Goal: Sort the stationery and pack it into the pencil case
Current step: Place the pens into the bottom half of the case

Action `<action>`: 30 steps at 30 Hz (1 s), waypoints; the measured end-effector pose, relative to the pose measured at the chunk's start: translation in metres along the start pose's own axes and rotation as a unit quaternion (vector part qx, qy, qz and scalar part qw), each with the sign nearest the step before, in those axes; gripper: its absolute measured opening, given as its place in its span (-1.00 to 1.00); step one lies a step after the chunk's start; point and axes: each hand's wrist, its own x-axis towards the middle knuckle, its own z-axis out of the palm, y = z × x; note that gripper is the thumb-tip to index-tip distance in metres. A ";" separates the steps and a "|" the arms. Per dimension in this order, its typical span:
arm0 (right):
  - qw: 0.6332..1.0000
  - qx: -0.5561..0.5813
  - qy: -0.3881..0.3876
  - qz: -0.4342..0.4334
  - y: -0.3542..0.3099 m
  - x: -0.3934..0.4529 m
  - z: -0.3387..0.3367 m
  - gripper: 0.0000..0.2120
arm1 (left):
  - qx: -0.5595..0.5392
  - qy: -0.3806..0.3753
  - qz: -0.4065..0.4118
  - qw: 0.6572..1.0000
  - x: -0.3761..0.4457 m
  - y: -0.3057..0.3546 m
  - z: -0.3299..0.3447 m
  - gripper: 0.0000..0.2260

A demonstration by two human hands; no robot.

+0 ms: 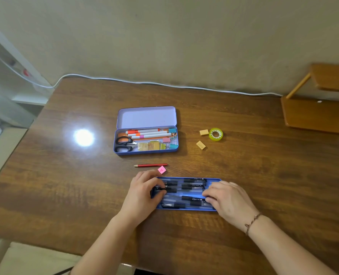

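Observation:
A blue tray of the pencil case lies near me, filled with several black-capped clear pens. My left hand rests at its left end, fingers curled onto the pens' ends. My right hand sits at its right end, fingertips on the pens. Behind, the open purple pencil case holds markers, black scissors, sticky notes and binder clips. A red pencil and a pink eraser lie between the two.
Two tan erasers and a yellow-green tape roll lie right of the purple case. A white cable runs along the table's far edge. A wooden shelf stands at the far right.

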 end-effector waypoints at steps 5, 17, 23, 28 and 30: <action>1.000 -0.004 -0.012 0.008 -0.002 0.001 0.001 -0.75 | -0.002 0.006 -0.003 1.000 -0.003 0.002 0.001 -0.87; 0.991 -0.033 0.121 0.036 -0.010 -0.003 0.008 -0.77 | 0.001 -0.018 -0.002 1.000 -0.003 0.001 -0.003 -0.83; 0.994 -0.014 0.108 0.021 -0.008 -0.021 -0.003 -0.84 | -0.003 -0.007 -0.001 1.000 -0.001 -0.001 -0.001 -0.86; 0.997 -0.030 0.059 0.035 -0.004 -0.033 0.004 -0.74 | -0.040 0.035 0.001 0.999 -0.004 0.003 -0.001 -0.92; 0.995 0.013 0.085 0.047 -0.004 -0.033 0.004 -0.79 | -0.041 0.069 0.020 0.997 -0.003 0.008 -0.003 -0.91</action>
